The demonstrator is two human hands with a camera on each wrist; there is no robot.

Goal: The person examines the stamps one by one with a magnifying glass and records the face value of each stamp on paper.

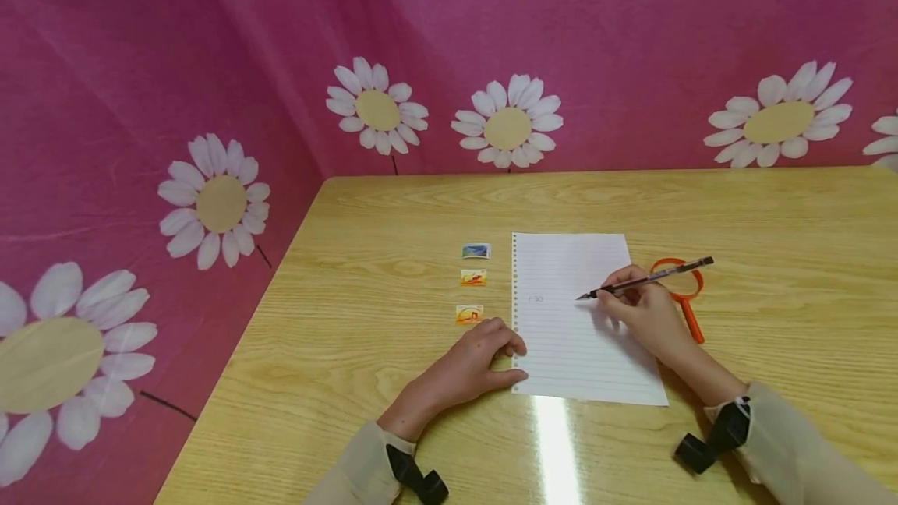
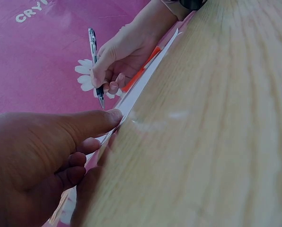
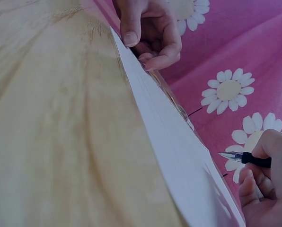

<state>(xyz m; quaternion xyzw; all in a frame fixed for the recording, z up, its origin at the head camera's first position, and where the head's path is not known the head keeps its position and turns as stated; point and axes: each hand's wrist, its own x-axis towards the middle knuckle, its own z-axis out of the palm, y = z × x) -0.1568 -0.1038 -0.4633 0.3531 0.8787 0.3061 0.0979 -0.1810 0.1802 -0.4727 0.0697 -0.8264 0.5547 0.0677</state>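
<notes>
1. You are seated or standing at a pale wood-grain surface (image 1: 337, 271); a sheet of lined paper (image 1: 561, 349), with punched holes along its left edge, lies in front of you.
2. Your right hand (image 1: 648, 318) is over the right side of the sheet. Its fingers are bent close together and pinch a dark pen (image 1: 659, 276) near its writing end.
3. The pen slants, tail up to the right, its tip over the middle of the sheet; the right wrist view shows the tip clear of the paper.
4. Your left hand (image 1: 471, 361) rests at the sheet's lower left edge. Its fingers are loosely bent, with a gap between thumb and forefinger; the thumb touches the paper's edge, and nothing is gripped.
5. Faint handwriting (image 1: 536, 299) sits on the left half of the sheet, too small to read surely.
6. Left of the paper, three small picture cards (image 1: 473, 277) form a column: the farthest bluish, the other two yellow and red. The nearest lies just beside your left knuckles.
7. Right of the paper, an orange-red magnifying glass (image 1: 691, 323) lies flat, partly hidden behind your right hand and the pen.
8. A pink cloth (image 1: 435, 14) printed with white daisies hangs behind.
</notes>
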